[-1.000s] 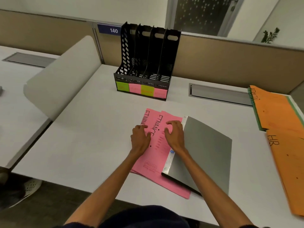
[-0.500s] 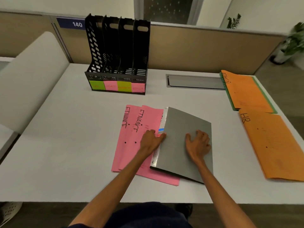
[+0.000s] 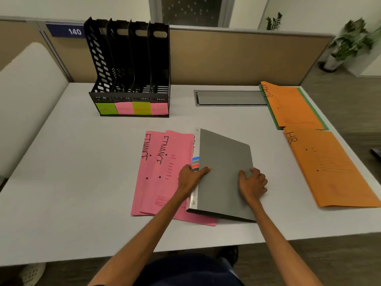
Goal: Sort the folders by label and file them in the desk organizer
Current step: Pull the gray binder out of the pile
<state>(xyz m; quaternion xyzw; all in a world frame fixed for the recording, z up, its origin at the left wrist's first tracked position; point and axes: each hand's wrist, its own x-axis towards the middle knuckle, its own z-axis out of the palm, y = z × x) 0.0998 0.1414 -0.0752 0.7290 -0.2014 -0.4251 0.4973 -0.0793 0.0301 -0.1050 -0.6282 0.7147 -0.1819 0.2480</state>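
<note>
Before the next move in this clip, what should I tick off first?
1. Both hands on the grey folder: ok, left hand grips the spine side, right hand the opposite edge.
2. Label of the grey folder readable: cannot tell.
3. Grey folder clear of the pink FINANCE folders: not ok, it overlaps them.
4. Slots of the desk organizer free: ok, none holds a folder.
5. Its slot labels legible: not ok, blurred.

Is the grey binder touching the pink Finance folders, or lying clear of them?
Touching. The head view shows the grey binder lying on top of the pink folders, which stick out from under its left side and bottom edge.
</note>
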